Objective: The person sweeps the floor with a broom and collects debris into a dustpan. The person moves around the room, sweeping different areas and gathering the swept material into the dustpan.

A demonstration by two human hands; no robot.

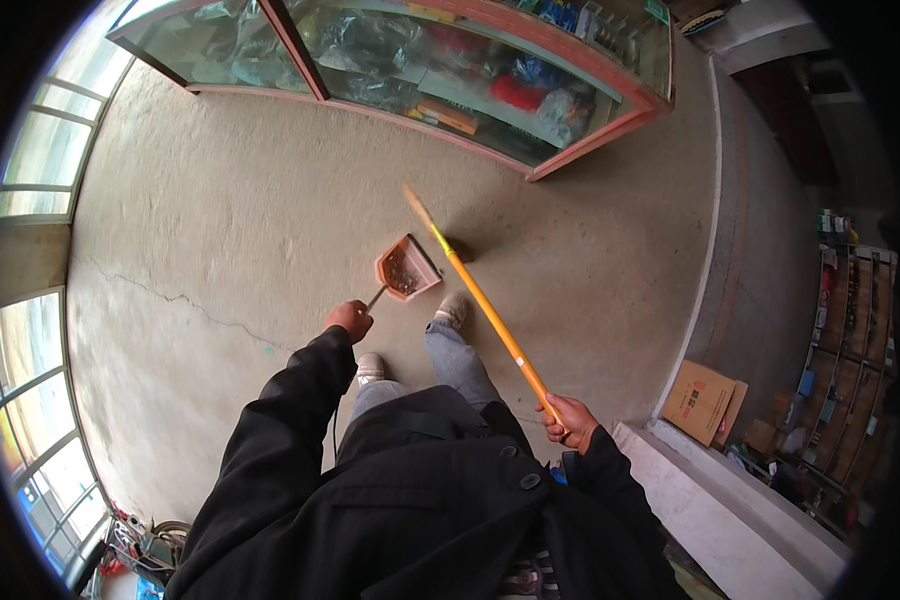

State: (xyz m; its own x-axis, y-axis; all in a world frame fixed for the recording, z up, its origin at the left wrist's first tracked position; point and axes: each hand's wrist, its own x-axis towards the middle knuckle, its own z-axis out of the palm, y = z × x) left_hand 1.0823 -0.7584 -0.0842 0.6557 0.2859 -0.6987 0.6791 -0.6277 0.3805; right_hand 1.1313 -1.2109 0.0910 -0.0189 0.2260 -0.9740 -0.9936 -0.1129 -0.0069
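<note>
My left hand (351,321) grips the thin handle of a pinkish dustpan (421,276). Dark debris (399,276) lies inside the pan, near its back wall. In my right hand (570,421) is the upper end of a long broom with an orange-yellow handle (495,319). The broom slants away from me, and its tan bristle end (415,201) looks blurred, just beyond the dustpan. Whether the bristles touch the concrete floor (270,210) I cannot tell. My right shoe (452,309) stands close to the dustpan's front lip.
Ahead is a glass display case (435,82) with a pink frame, holding plastic-wrapped goods. Windows (41,382) line the left. On the right are a low white ledge (720,510), a cardboard box (697,401) and stocked shelves (851,360). A crack (184,298) crosses the floor.
</note>
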